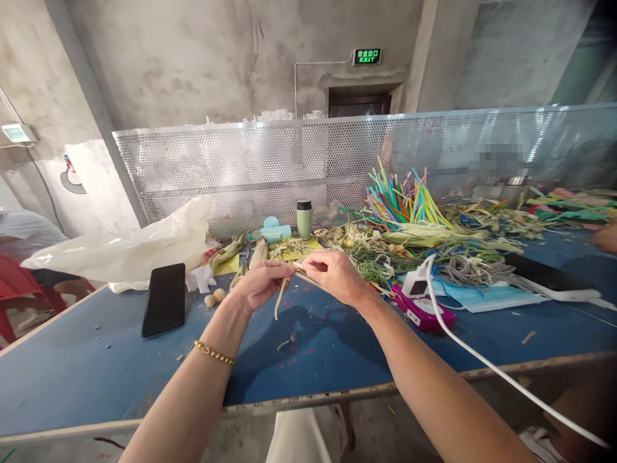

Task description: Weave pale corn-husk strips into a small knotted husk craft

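Observation:
Both my hands meet above the middle of the blue table point(308, 360), fingers closed. Between them runs a pale, straw-coloured strip point(281, 298), probably dried husk, one end hanging below my left fingers. My left hand point(264, 283) pinches it between thumb and fingers. My right hand point(332, 273) grips the strip's other part, its fingertips almost touching the left ones. Exactly how the strip is folded at the fingertips is too small to make out. Beyond the hands lie dried husks point(236, 252) and a heap of plant scraps point(366, 241). Two small round beige balls point(214, 298) rest left of my left hand.
A black phone point(164, 300) and a plastic bag point(130, 238) lie left. Behind stand a green bottle point(304, 220) and colourful pipe cleaners point(400, 199). Right are a purple power strip point(424, 308), a white cable point(482, 357) and a blue mask point(491, 296). People sit at both sides.

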Motion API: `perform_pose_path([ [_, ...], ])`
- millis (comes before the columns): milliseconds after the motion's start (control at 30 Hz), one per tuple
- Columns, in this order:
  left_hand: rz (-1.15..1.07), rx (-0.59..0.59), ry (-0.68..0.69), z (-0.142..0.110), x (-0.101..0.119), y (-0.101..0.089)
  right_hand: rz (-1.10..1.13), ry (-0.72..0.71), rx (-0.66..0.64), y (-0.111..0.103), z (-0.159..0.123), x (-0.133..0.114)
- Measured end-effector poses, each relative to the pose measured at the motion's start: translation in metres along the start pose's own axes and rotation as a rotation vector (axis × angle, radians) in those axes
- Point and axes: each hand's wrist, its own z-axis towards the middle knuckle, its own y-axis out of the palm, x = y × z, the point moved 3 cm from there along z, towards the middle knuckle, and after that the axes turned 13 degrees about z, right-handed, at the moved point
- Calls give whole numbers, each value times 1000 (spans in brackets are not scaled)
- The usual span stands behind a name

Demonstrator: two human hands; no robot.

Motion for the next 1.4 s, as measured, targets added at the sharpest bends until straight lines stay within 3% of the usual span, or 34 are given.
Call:
perform_pose_path([
  [433,-6,-56,-9,0,-2,-2,-1,-14,22,0,0,-3],
  [667,9,-79,-28,1,-4,-1,43,-30,-33,0,1,-6],
  [933,69,-32,-30,1,-6,0,164,164,11,2,0,1],
  [1133,106,1,-9,-1,-4,1,244,214,-120,5,-1,1],
  [1400,155,20,25,-3,2,2,165,164,-145,0,-1,-5],
])
